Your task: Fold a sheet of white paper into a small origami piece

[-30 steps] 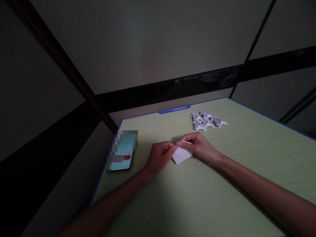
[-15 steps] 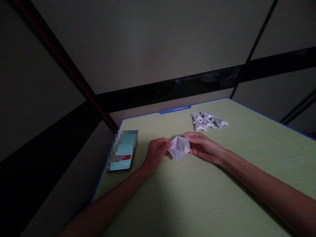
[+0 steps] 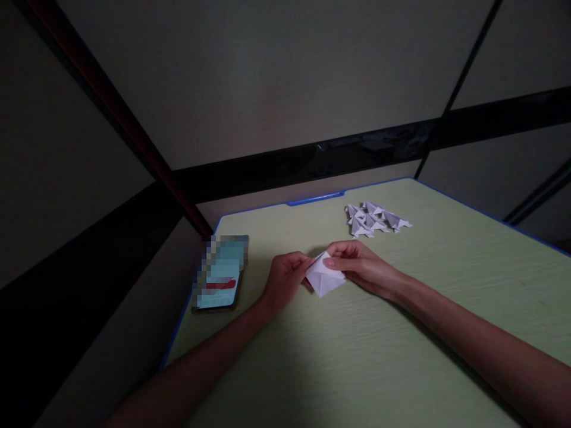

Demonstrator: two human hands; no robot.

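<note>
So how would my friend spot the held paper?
Find the blue-edged green table. There, the left hand and right hand hold a folded white paper. Unlike the pointy paper shapes farther back, it's the one being held.

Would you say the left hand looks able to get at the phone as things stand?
Probably yes: the phone lies left of the left hand, with nothing visible between them, though that hand holds the folded paper.

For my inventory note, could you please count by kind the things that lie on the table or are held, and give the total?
Folded white paper figures, grouped at the back: 5
Creased white paper, held by left hand and right hand: 1
Phone: 1
Total: 7
</note>
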